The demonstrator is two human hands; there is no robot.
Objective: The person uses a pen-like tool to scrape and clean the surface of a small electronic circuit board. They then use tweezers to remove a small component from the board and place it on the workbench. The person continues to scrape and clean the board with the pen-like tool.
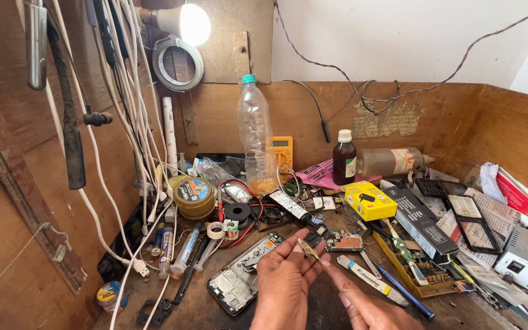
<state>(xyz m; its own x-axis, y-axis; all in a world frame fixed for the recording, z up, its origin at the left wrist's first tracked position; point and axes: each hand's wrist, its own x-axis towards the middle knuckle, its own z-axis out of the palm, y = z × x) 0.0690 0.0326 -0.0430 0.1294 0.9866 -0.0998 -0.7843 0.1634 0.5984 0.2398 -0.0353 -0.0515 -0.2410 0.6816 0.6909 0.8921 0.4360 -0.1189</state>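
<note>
— Brass-coloured, that small flat part (306, 249)?
— Yes. The left hand (282, 282) pinches it at the fingertips, above the desk (325, 305); the right hand (362, 302) touches it with one finger, otherwise loose.
— Nearby?
— An opened phone (242, 275), bare metal inside, lies left. A small circuit board (343, 241) sits behind, a white flat tool (371, 280) to the right.

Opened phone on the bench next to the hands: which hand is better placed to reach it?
Left, probably. The left hand is right beside the opened phone, though its fingers pinch a small brass part. The right hand sits farther off, index finger touching that part.
</note>
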